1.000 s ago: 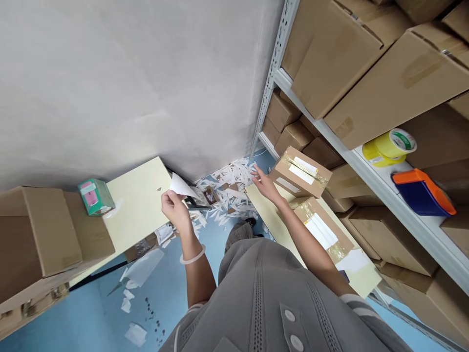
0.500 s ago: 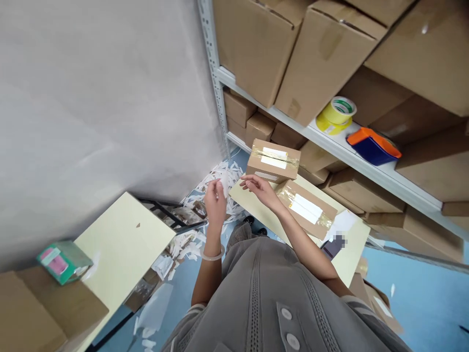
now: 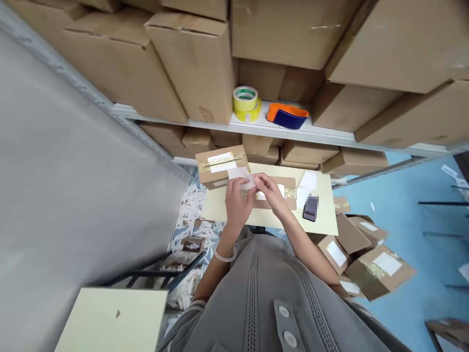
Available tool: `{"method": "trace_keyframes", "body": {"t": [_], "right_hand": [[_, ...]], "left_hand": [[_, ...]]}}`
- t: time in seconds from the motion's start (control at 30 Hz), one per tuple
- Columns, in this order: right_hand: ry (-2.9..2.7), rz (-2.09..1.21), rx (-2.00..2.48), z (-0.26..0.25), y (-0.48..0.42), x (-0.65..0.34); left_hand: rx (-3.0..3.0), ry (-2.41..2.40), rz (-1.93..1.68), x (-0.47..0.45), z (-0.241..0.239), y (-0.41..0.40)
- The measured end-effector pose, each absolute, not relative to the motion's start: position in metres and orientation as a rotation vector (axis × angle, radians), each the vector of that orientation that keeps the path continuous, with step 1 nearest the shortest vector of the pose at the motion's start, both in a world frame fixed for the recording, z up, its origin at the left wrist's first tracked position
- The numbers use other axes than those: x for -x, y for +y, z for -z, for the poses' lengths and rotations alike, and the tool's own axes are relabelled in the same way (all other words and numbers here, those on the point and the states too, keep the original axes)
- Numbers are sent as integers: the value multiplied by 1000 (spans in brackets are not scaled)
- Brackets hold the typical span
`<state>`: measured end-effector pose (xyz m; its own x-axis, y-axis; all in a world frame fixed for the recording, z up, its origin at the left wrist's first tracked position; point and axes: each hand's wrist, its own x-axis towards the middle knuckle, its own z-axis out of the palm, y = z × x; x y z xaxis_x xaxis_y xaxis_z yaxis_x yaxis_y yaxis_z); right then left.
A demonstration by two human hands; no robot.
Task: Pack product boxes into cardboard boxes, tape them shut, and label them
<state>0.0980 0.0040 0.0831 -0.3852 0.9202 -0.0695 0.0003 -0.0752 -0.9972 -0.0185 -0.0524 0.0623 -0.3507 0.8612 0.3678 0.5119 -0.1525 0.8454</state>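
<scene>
My left hand [image 3: 237,203] is closed on a small white paper label [image 3: 241,174], held over the table. The fingers of my right hand [image 3: 270,193] pinch the label's right edge. Just behind them sits a taped cardboard box [image 3: 205,175] with white labels on its top and side. A second taped box [image 3: 290,184] lies under my right hand, its white label partly covered by my fingers and wrist.
The pale table [image 3: 326,215] also bears white papers [image 3: 309,181] and a dark phone [image 3: 310,209]. Tape rolls [image 3: 246,103] and an orange-and-blue tape dispenser [image 3: 287,116] sit on the shelf. Labelled boxes [image 3: 377,274] are heaped on the floor at right; paper scraps [image 3: 192,203] lie at left.
My view has turned right, towards the shelf. My hands, apart before with the white label at my left hand, have come together on it in front of the boxes.
</scene>
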Motion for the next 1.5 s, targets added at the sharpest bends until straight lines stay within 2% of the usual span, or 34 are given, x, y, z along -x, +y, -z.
{"method": "trace_keyframes", "body": {"t": [0.3,0.63,0.8,0.97,1.07,1.3,1.5], "right_hand": [[-1088,-1381,1180,-69,13,-157],[-1022,-1204,1296,-65,18,-195],[-1265,-1305,1250,-70,16,-210],[-1621,-1349,1197,-71,11,-222],[-1751,-1336,1186,-69,9,-228],[-1689,-1240,1511,-31,4,-237],[-1451,-1366,1680,9,-22,-238]], "left_hand": [[-1842,1678,-1284,-24,-60,-21],[-1825,1612,-1132,-10,-45,-12],[-1492,1623,-1229,0,-28,4],[-1049,1381,-1183,3,-8,13],[-1027,1322,-1189,4,-5,10],[-1156,1475,-1062,4,4,-8],[-1057,1634,-934,1,35,-40]]}}
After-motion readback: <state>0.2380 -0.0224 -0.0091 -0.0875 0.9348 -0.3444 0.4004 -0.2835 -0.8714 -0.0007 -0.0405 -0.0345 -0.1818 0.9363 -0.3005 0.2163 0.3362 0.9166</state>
